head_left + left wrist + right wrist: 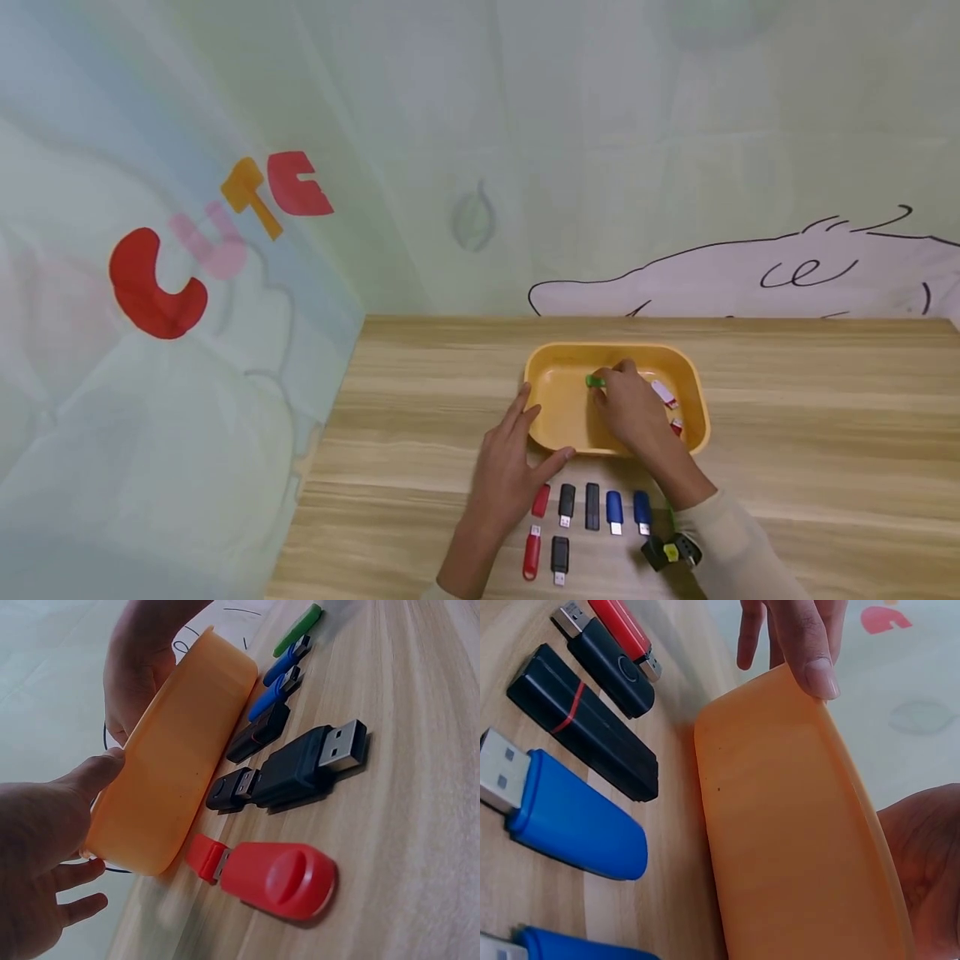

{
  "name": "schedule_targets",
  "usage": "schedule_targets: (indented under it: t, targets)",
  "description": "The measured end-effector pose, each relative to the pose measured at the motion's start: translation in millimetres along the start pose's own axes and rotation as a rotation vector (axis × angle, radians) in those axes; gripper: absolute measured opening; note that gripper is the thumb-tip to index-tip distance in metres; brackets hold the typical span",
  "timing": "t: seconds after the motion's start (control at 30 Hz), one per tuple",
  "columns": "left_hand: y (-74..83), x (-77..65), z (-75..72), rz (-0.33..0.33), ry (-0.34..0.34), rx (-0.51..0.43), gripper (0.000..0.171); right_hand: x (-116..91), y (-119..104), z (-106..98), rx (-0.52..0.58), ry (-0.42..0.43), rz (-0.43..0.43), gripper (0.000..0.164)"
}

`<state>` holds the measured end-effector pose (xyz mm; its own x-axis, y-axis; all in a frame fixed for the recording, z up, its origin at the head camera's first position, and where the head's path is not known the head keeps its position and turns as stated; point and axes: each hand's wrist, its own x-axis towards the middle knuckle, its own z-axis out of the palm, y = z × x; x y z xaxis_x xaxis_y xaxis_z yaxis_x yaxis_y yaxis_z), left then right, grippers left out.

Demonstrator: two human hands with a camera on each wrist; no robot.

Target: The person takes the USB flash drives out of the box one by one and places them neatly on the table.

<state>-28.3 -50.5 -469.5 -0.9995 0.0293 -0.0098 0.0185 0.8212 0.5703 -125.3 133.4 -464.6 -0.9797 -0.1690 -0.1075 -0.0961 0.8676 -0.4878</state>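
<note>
Right hand (632,408) pinches a green stick (594,381) within the yellow tray (562,412). Left hand (504,467), fingers spread, touches the tray's rim. Blue USB sticks (614,508) lie just beside the tray.

We note a tabletop work corner, whether in a home or elsewhere we cannot determine, as shown by a wood-grain table (420,400) bordered at back and left by pale, creased, printed sheeting (420,150) bearing bright coloured letters (146,292) and a black-outlined cartoon figure (697,275).
</note>
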Motion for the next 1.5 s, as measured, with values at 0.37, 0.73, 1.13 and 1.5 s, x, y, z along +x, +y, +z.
schedule_targets:
  t: [0.37,0.73,1.13,1.5]
  targets:
    - [-1.9,0.4,-0.2,0.029,0.009,-0.011,0.077,-2.5,1.4,-0.9,0.025,-0.015,-0.002,0.023]
    - [-1.9,0.5,-0.1,0.008,0.012,-0.011,0.077,-2.5,3.3,1.2,0.017,0.001,-0.007,0.018]
    - [-2.5,0.9,0.6,-0.008,0.012,0.004,0.078,-2.2,5.3,3.9,0.023,0.051,-0.027,0.012]
    - [-2.4,1.4,1.3,-0.005,0.014,0.0,0.077,-1.0,6.9,6.1,0.047,0.092,0.04,0.023]
